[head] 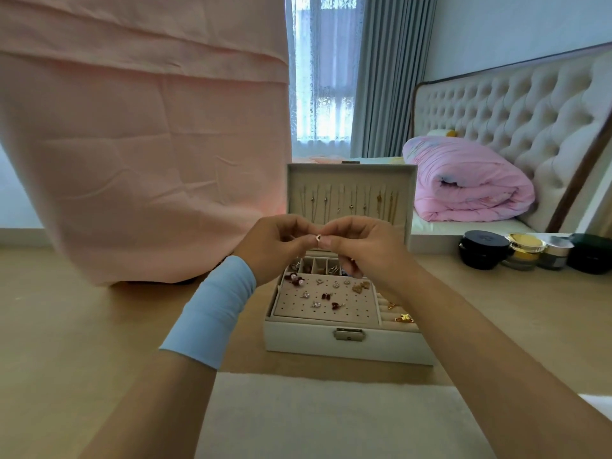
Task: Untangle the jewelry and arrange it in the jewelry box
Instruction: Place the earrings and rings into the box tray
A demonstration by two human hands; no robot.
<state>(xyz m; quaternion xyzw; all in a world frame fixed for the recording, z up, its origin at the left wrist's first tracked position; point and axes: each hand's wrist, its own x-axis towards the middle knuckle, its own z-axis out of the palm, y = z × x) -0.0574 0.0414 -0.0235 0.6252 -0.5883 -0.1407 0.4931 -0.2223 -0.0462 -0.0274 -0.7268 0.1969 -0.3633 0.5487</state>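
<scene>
Pinching one tiny charm [318, 237] above the jewelry box [347, 346], left hand [275, 248] and right hand [366, 251] may fumble it, scattering the pinned pieces [326, 294].

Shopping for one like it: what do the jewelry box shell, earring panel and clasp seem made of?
Jewelry box: probably pale faux leather, smooth with faint sheen. Earring panel: beige velvety fabric, matte, punched with holes. Clasp: silvery metal, it glints.

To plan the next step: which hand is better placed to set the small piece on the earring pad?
Probably the right. Both hands pinch the small piece, but the right hand appears centred over the jewelry box and its earring pad; the left hand is nearer the left edge.
</scene>
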